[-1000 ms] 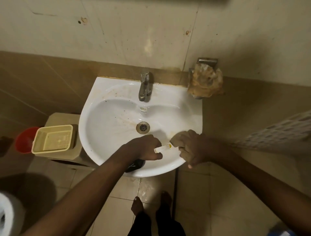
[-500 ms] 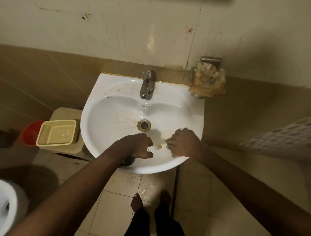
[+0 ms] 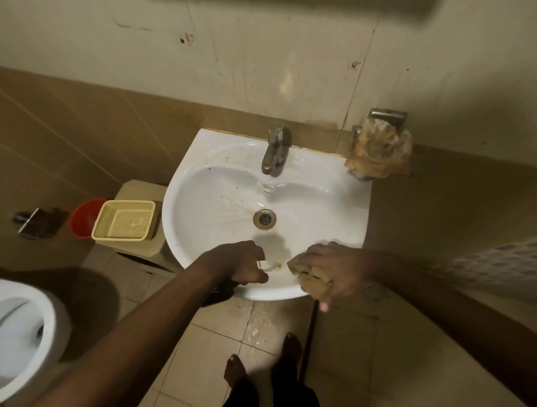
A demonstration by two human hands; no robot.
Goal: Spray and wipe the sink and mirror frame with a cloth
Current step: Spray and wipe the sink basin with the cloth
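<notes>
A white sink (image 3: 215, 209) with brown stains hangs on the wall, a metal tap (image 3: 273, 151) at its back and a drain (image 3: 264, 219) in the bowl. My left hand (image 3: 241, 265) is closed over the sink's front rim around a spray bottle; only its clear nozzle (image 3: 268, 265) shows, pointing right. My right hand (image 3: 334, 267) holds a crumpled tan cloth (image 3: 311, 276) against the front right rim, just beside the nozzle. The lower edge of what may be the mirror (image 3: 290, 3) runs along the top of the view.
A soap holder with a crumpled brownish bag (image 3: 380, 151) sticks out of the wall right of the tap. A yellow basket (image 3: 126, 219) rests on a beige bin left of the sink, beside a red bucket (image 3: 84, 218). A toilet (image 3: 23, 334) sits at lower left. My bare feet (image 3: 235, 369) stand on wet tiles.
Both hands stay at the sink's front rim; my right hand has spread and the cloth now shows under its fingers. The camera tilted, bringing the toilet further into view.
</notes>
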